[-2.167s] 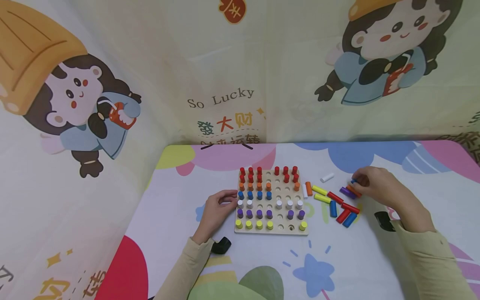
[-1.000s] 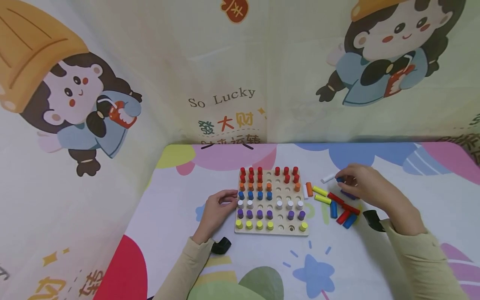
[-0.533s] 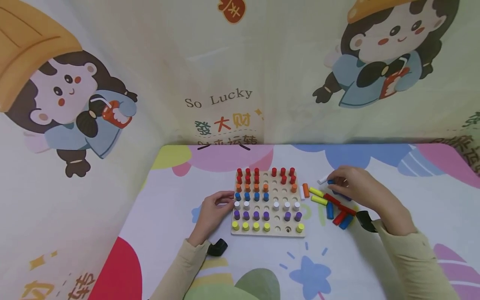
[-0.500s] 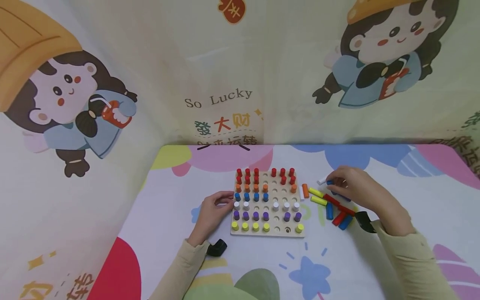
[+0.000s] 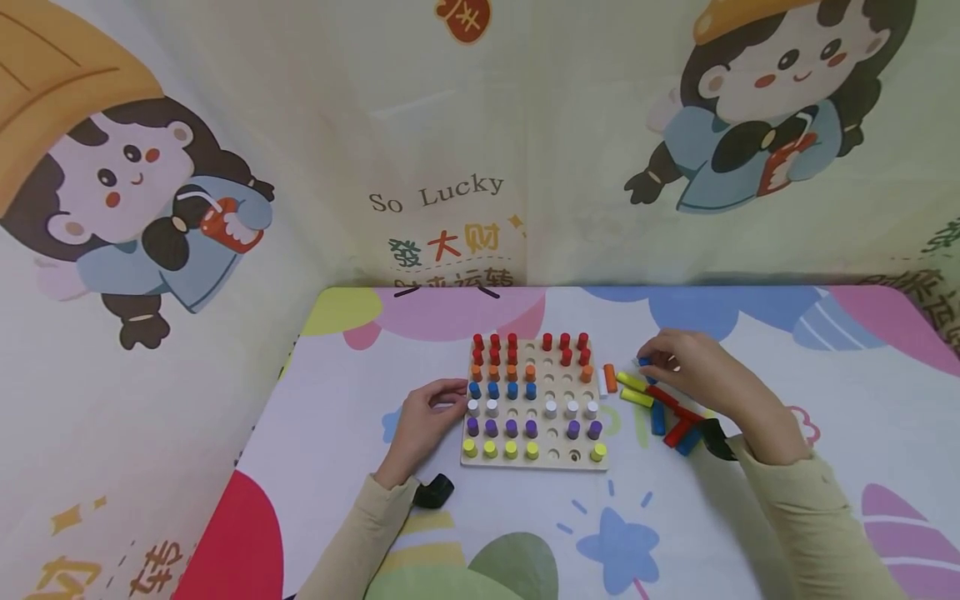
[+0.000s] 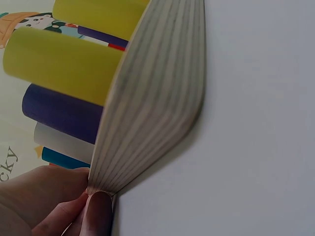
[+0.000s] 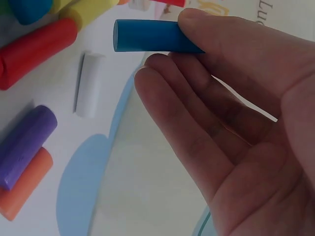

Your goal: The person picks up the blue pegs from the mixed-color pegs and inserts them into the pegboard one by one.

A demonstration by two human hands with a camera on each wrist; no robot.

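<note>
Your board (image 5: 534, 402) sits mid-surface with pegs standing in it. By colour, as far as the head view lets you count: nine red pegs (image 5: 512, 341) in the far rows, five orange (image 5: 493, 372), four blue (image 5: 492, 389), five white (image 5: 551, 408), six purple (image 5: 511, 428) and five yellow (image 5: 511, 450) along the near edge. Several holes near the middle and right of the board stand open.

Right of the board lies a loose pile on the surface (image 5: 465, 525): one orange peg (image 5: 610, 377) just beside the board's edge, two yellow pegs (image 5: 633, 390), at least two red ones (image 5: 678, 429) and two blue ones (image 5: 657, 419), partly hidden under your wrist. The right wrist view adds one white peg (image 7: 89, 85), one purple peg (image 7: 24, 144) and an orange one touching it.

Your right hand (image 5: 693, 371) hovers over the far end of that pile, palm turned sideways, with one blue peg (image 7: 152, 36) pinched between thumb and forefinger; the other fingers (image 7: 187, 132) lie nearly straight below it. The peg is off the surface, lying level, just right of the board's far right corner.

Your left hand (image 5: 427, 417) rests on the surface at the board's left edge, fingertips (image 6: 96, 211) curled in and pressed against the wooden side. The forearm runs back toward you in a tan sleeve (image 5: 360, 542).
</note>
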